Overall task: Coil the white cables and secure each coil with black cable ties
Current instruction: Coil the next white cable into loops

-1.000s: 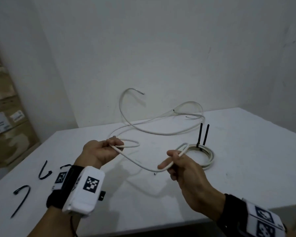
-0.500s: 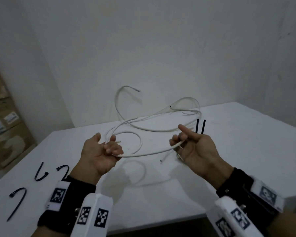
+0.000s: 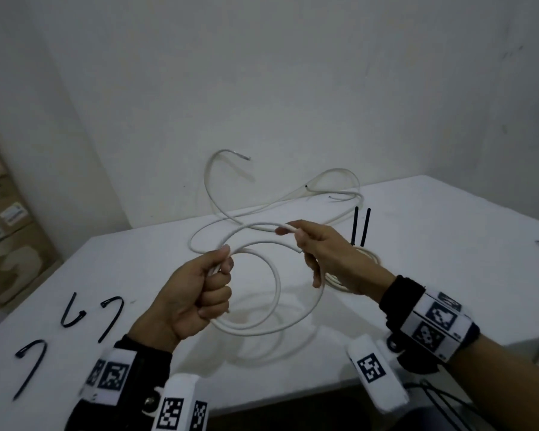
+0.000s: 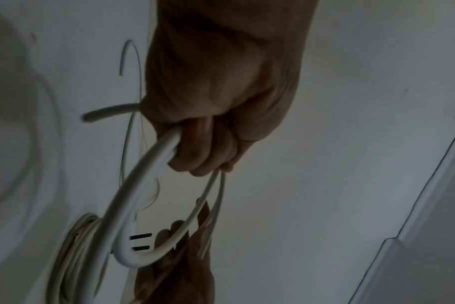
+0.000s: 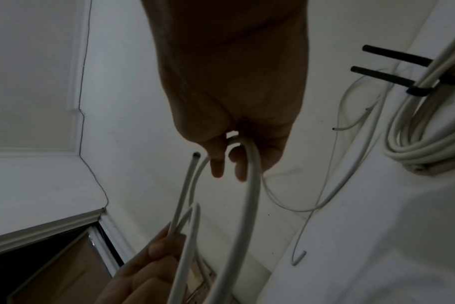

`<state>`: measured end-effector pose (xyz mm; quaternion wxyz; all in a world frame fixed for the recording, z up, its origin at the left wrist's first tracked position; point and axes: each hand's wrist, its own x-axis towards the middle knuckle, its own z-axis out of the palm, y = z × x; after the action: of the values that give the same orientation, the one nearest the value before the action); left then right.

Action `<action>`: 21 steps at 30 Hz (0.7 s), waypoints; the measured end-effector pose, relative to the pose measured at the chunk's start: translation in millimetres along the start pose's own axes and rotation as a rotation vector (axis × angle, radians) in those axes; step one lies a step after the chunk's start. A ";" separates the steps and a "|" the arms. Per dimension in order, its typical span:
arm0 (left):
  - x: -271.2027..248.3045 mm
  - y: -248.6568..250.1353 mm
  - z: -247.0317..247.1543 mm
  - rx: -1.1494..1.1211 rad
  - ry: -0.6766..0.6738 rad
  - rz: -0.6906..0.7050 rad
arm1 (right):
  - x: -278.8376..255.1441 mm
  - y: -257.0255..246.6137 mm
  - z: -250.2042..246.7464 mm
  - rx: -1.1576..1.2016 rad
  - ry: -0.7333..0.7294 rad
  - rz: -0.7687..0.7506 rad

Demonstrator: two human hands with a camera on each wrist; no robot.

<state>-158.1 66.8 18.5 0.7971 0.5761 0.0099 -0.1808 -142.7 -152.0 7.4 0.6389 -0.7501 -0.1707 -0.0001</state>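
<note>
Head view shows the white cable [image 3: 274,293] held up over the white table [image 3: 448,275], already wound into a couple of loose loops that hang between the two hands. The left hand [image 3: 196,293] is fisted round the gathered turns at the left of the coil, fingers curled tight on them, while the right hand [image 3: 321,256] pinches a fresh stretch of the same cable between thumb and fingers at the upper right, with a cut end poking out just beside those fingers in the right wrist view. The loops look springy and uneven in size, so the likeliest trouble, as I judge it, is a turn slipping out of the left fist and the coil opening up when the next loop is laid in. The free length still trails back across the table and arches up by the wall [image 3: 293,88]; if it snags on itself there, a pull could drag it into a kink. Just behind the right hand lies a finished coil [image 3: 371,255] with the tails of its black tie [image 3: 360,225] standing up, close enough for the trailing cable to catch on it. The spare black cable ties [image 3: 75,315] lie well apart at the left of the table, so reaching for one will leave only a single hand to hold the coil together.
</note>
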 end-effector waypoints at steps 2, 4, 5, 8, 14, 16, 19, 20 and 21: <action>0.9 -1.3 2.7 0.027 -0.006 -0.004 | -0.2 1.2 4.4 0.036 -0.045 0.012; 2.3 -3.7 6.0 0.079 -0.003 -0.012 | 1.0 0.3 7.9 0.130 -0.091 0.084; 2.5 -4.9 7.2 0.109 -0.003 -0.021 | 1.4 -0.9 7.8 0.193 -0.128 0.133; 1.2 -8.4 8.9 0.200 -0.003 -0.053 | 2.1 -6.1 1.4 0.306 -0.258 0.243; -2.1 -12.9 12.6 0.341 0.024 -0.058 | 4.7 -13.6 -6.5 0.249 -0.412 0.359; -3.4 -14.0 15.8 0.402 0.030 -0.047 | 4.7 -13.5 -7.5 0.162 -0.406 0.354; -3.6 -16.8 27.1 0.533 0.022 -0.012 | 1.4 -8.4 9.9 -0.205 -0.331 0.129; -3.1 -17.5 31.0 0.571 0.027 0.006 | 0.5 -5.5 17.2 -0.331 -0.290 0.050; -2.5 -18.0 34.5 0.595 0.034 0.024 | 1.1 -1.6 21.8 -0.420 -0.244 -0.002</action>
<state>-172.5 30.7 14.2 0.5951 0.7874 -0.0367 -0.1567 -146.9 -130.6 5.2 0.4434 -0.8608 -0.2436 0.0542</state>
